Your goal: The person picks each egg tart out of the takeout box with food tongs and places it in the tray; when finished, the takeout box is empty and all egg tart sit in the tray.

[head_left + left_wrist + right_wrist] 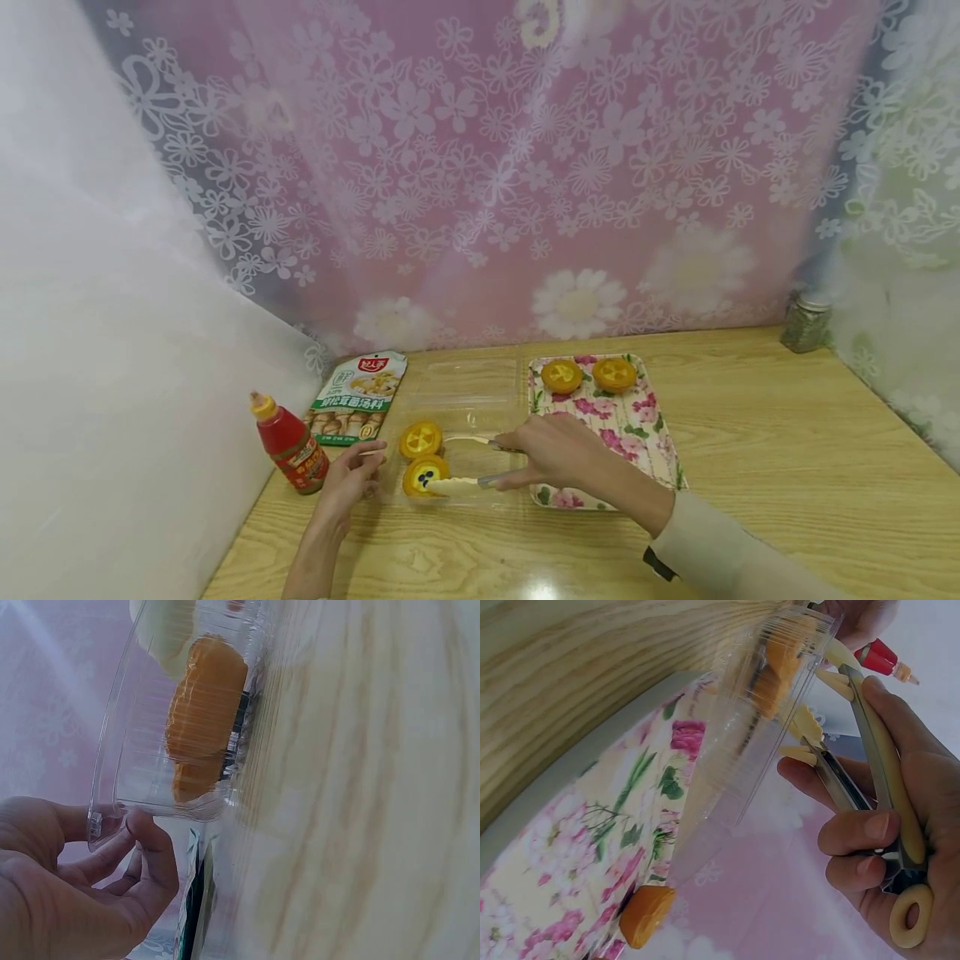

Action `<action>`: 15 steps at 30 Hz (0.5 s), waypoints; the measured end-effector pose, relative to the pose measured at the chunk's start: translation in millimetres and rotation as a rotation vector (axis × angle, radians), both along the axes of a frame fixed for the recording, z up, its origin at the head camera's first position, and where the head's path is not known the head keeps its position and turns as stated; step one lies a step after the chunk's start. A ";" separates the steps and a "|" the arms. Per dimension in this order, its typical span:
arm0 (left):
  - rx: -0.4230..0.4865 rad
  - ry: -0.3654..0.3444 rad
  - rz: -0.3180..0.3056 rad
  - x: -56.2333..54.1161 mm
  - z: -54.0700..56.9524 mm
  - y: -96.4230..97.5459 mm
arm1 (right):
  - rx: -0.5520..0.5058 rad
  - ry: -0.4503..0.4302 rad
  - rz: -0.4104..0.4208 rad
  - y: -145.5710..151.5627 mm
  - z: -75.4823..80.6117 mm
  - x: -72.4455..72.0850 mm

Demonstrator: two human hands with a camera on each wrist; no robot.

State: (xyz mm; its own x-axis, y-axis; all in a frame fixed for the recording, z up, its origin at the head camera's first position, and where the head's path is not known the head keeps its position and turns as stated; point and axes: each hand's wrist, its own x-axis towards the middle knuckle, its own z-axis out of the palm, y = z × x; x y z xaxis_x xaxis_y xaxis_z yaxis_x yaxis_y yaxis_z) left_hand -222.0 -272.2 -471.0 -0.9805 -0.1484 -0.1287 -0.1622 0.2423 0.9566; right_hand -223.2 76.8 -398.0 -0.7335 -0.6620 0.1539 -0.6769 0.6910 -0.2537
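A clear plastic container [480, 467] lies on the table with its lid [465, 379] folded back behind it. Two egg tarts sit at its left end: one with a yellow cross-marked top [420, 439], the nearer one [424, 477] dotted with dark berries. My left hand [349, 482] pinches the container's left rim between thumb and fingers, seen closely in the left wrist view. In my right hand [558, 452] I grip food tongs [885, 761] with cream tips and metal arms. Their arms are spread over the container, and the nearer tip overlaps the berry tart in the head view.
To the right, a flowered tray [637, 450] bears two more tarts, one left [561, 377] and one right [614, 375]. A red sauce bottle [294, 450] and a green-and-white food pouch [358, 398] stand at left. A glass jar [807, 325] is at the far right corner.
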 end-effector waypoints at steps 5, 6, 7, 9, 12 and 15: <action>0.019 -0.002 -0.002 0.0 -0.7 0.9 | 0.015 -0.023 0.009 -9.8 2.8 -4.3; 0.024 -0.004 -0.001 0.2 -0.7 1.2 | 0.014 -0.032 0.011 -11.7 3.1 -4.9; 0.027 -0.004 0.000 0.0 -1.1 1.3 | 0.016 -0.040 0.011 -13.1 3.3 -5.2; 0.032 -0.004 0.000 -0.2 -1.7 1.3 | 0.019 -0.056 0.015 -15.9 3.6 -5.8; 0.032 -0.005 0.004 -0.3 -1.6 0.9 | 0.018 -0.079 0.023 -19.5 4.3 -7.9; 0.033 -0.001 0.004 -0.7 -1.2 0.0 | 0.011 -0.114 0.028 -21.5 4.4 -10.8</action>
State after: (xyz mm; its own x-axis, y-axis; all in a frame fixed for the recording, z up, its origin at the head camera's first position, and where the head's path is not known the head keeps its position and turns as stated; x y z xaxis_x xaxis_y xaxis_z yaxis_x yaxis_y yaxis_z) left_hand -222.7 -272.2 -472.2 -0.9798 -0.1481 -0.1343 -0.1638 0.2095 0.9640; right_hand -234.0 55.4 -393.6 -0.7267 -0.6840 0.0627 -0.6633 0.6751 -0.3229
